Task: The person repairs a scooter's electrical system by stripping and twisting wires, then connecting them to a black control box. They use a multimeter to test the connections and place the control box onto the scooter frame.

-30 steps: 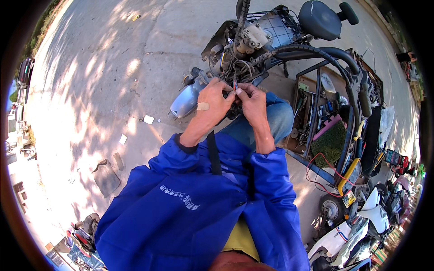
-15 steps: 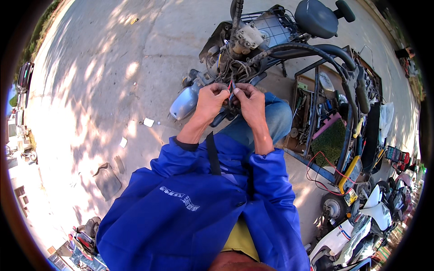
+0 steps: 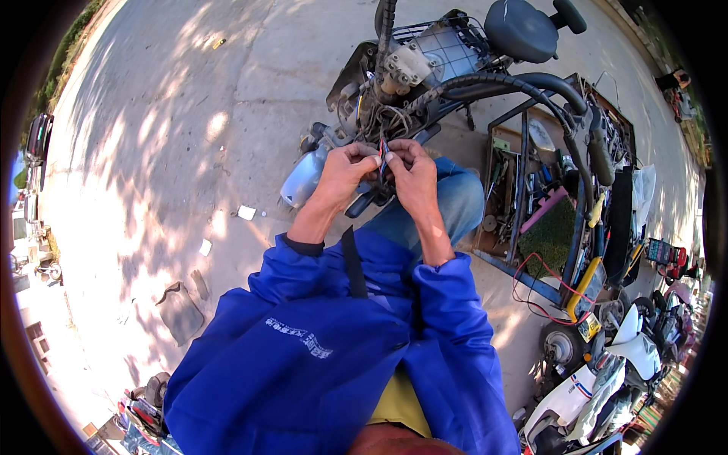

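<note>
Both of my hands meet at a small bundle of wires [image 3: 383, 148], with red, black and blue strands showing between my thumbs. My left hand [image 3: 347, 171] pinches the wires from the left, thumb and forefinger together. From the right, my right hand [image 3: 414, 176] grips them the same way. Just beyond my fingers is a dusty tangle of cables [image 3: 387, 120] at the stripped front of a scooter-like vehicle [image 3: 409, 68]. The wire ends are too small to make out. Beside my left hand stands a silver-blue rounded housing [image 3: 303, 178].
On the right, a blue-framed cart [image 3: 519, 189] holds tools, a green mat and loose parts. A red cable [image 3: 523, 292] runs to a yellow device [image 3: 585, 288] at its edge. Parked scooters [image 3: 607, 379] stand lower right. A dark mat [image 3: 180, 312] lies on the ground at left.
The view has shifted slightly. My hands stay pinched on the wires, thumbs now a little closer together, and more of the colored strands shows above them.
</note>
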`<control>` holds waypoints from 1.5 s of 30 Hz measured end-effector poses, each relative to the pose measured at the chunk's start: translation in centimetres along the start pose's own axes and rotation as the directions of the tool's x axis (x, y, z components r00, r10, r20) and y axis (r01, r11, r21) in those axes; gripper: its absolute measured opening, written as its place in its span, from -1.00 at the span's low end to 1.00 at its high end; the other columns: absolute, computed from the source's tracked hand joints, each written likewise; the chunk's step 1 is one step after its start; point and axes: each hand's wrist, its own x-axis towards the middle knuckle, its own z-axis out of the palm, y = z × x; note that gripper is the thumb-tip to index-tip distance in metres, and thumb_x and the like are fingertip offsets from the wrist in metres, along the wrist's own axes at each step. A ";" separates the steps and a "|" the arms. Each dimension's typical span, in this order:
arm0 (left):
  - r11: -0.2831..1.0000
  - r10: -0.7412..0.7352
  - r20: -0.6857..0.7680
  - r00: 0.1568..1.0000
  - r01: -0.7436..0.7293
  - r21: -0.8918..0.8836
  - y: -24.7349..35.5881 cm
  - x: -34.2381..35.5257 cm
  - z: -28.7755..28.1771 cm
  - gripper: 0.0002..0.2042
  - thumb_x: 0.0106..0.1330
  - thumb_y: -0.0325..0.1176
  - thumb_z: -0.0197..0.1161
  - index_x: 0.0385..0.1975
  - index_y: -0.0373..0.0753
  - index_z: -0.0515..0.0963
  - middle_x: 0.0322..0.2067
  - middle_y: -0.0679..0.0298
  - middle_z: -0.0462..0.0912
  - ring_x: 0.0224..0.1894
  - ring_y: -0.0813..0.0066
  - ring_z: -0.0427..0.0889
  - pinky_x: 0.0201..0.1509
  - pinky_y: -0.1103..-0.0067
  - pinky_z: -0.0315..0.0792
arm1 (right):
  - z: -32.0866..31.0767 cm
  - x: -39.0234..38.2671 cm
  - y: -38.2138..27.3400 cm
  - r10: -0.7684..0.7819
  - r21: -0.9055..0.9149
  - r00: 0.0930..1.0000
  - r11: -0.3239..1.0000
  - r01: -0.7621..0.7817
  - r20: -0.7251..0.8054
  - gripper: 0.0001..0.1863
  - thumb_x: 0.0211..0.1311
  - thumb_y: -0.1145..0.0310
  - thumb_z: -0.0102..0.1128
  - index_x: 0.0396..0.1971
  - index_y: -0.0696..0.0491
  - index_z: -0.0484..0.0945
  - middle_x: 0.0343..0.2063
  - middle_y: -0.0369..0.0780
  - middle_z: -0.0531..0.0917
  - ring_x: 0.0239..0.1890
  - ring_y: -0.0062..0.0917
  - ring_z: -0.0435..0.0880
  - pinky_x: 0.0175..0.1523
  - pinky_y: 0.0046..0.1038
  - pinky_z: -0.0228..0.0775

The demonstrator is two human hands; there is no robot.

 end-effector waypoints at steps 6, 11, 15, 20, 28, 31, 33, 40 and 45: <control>0.994 0.065 -0.019 0.998 -0.063 0.094 -0.2 0.1 0.3 -0.83 0.34 -0.42 0.36 -0.19 -0.38 0.63 -0.34 0.29 0.69 -0.35 0.60 0.62 -0.22 0.63 0.50 | 0.0 0.3 0.4 -0.004 -0.028 1.000 1.000 0.003 -0.022 -0.78 0.36 0.48 0.27 -0.06 0.24 0.61 -0.32 -0.23 0.75 -0.35 -0.67 0.66 -0.24 -0.58 0.52; 0.998 0.028 -0.035 0.999 -0.030 -0.058 -1.6 0.2 0.2 -0.85 0.36 -0.41 0.33 -0.19 -0.35 0.64 -0.31 0.31 0.68 -0.29 0.59 0.62 -0.19 0.61 0.52 | 0.2 0.2 0.3 -0.004 -0.014 0.999 1.000 0.004 -0.046 -0.80 0.35 0.50 0.27 -0.08 0.24 0.60 -0.34 -0.23 0.74 -0.38 -0.68 0.64 -0.29 -0.58 0.49; 0.998 0.034 -0.009 0.999 -0.034 -0.052 -1.5 0.0 -0.3 -0.87 0.38 -0.43 0.29 -0.18 -0.34 0.64 -0.26 0.32 0.68 -0.26 0.58 0.62 -0.16 0.59 0.54 | 0.6 -0.1 -0.5 -0.005 -0.001 0.999 1.000 0.005 -0.044 -0.81 0.35 0.51 0.27 -0.10 0.23 0.58 -0.37 -0.25 0.73 -0.42 -0.70 0.62 -0.34 -0.60 0.46; 0.979 0.175 -0.030 0.984 -0.171 0.113 -0.4 -0.5 0.4 -0.87 0.37 -0.47 0.30 -0.18 -0.37 0.64 -0.29 0.34 0.67 -0.29 0.60 0.61 -0.19 0.60 0.53 | 0.6 0.1 0.1 -0.013 0.027 0.999 1.000 0.015 -0.045 -0.82 0.36 0.52 0.26 -0.09 0.21 0.59 -0.39 -0.26 0.73 -0.43 -0.71 0.62 -0.35 -0.60 0.47; 0.799 0.407 0.032 0.913 -0.373 0.471 -0.6 -0.4 0.3 -0.89 0.32 -0.57 0.31 -0.20 -0.41 0.61 -0.27 0.28 0.63 -0.32 0.59 0.62 -0.25 0.61 0.52 | 0.6 -0.1 0.2 -0.038 -0.012 0.997 0.999 0.037 -0.061 -0.83 0.33 0.50 0.29 -0.15 0.23 0.58 -0.44 -0.19 0.72 -0.41 -0.58 0.68 -0.31 -0.45 0.52; 0.753 0.390 0.023 0.920 -0.333 0.567 0.5 -0.6 0.8 -0.89 0.28 -0.54 0.36 -0.25 -0.40 0.66 -0.26 0.24 0.63 -0.29 0.53 0.62 -0.19 0.58 0.52 | 0.1 0.0 0.5 -0.047 -0.004 0.998 0.999 0.047 -0.052 -0.84 0.34 0.48 0.33 -0.17 0.20 0.60 -0.41 -0.27 0.73 -0.36 -0.68 0.67 -0.27 -0.55 0.52; 0.764 0.333 -0.019 0.943 -0.257 0.592 1.4 -1.0 1.3 -0.88 0.23 -0.52 0.41 -0.28 -0.38 0.69 -0.27 0.20 0.62 -0.24 0.45 0.62 -0.10 0.51 0.50 | -0.1 -0.6 -0.8 -0.039 -0.044 0.998 0.998 0.037 -0.056 -0.82 0.34 0.45 0.33 -0.16 0.21 0.60 -0.41 -0.24 0.74 -0.37 -0.64 0.68 -0.25 -0.49 0.54; 0.607 0.335 0.081 0.939 -0.281 0.743 3.2 -1.0 1.3 -0.83 0.22 -0.45 0.42 -0.26 -0.40 0.73 -0.21 0.14 0.66 -0.17 0.25 0.66 -0.03 0.41 0.51 | -0.1 -1.0 -1.4 -0.106 -0.176 0.993 0.980 0.095 -0.058 -0.80 0.34 0.41 0.29 -0.14 0.21 0.59 -0.37 -0.05 0.78 -0.35 -0.36 0.79 -0.19 -0.33 0.59; 0.615 0.309 0.078 0.948 -0.261 0.744 2.1 -0.1 0.0 -0.83 0.23 -0.46 0.41 -0.26 -0.42 0.73 -0.20 0.10 0.69 -0.18 0.25 0.68 -0.04 0.43 0.53 | 0.1 -1.3 -1.5 -0.168 -0.269 0.984 0.952 0.147 -0.054 -0.81 0.35 0.40 0.26 -0.15 0.19 0.59 -0.37 0.02 0.76 -0.32 -0.15 0.78 -0.19 -0.25 0.57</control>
